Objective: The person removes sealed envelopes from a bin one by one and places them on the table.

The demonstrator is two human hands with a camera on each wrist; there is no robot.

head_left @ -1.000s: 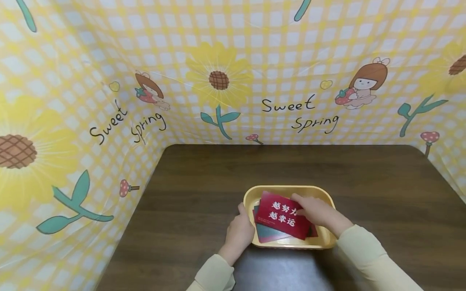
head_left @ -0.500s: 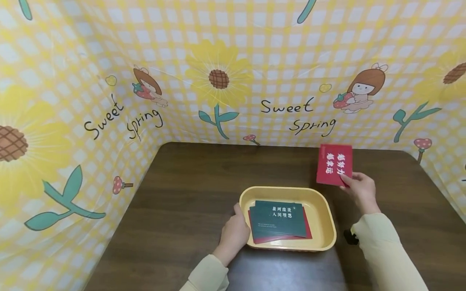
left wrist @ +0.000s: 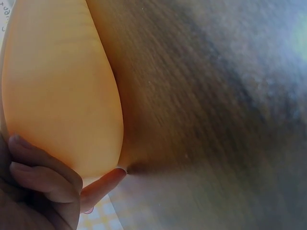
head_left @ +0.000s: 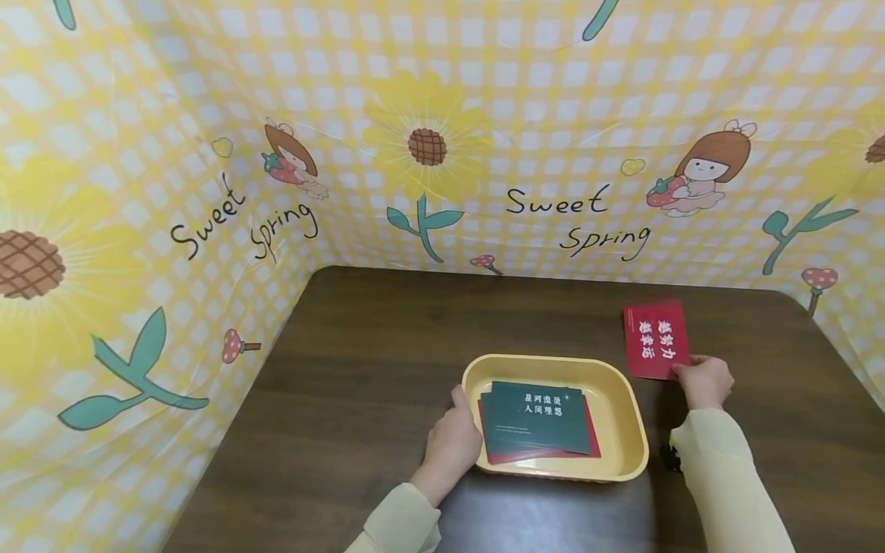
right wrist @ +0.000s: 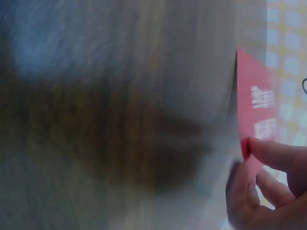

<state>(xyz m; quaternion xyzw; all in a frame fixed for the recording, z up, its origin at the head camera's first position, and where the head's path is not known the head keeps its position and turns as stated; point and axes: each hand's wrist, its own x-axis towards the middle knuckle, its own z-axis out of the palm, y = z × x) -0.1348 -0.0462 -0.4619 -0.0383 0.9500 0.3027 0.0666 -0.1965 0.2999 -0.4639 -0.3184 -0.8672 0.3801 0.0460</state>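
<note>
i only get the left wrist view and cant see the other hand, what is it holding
Observer: The right hand pinches a red card with white characters on it.
Operator: ok, and whats inside the tray, i just see its outer side
Observer: A green card lies flat in it, with a red one showing beneath.
Operator: is the held card over the tray
Observer: No, the head view shows it out past the tray's far right corner, over the table.
</note>
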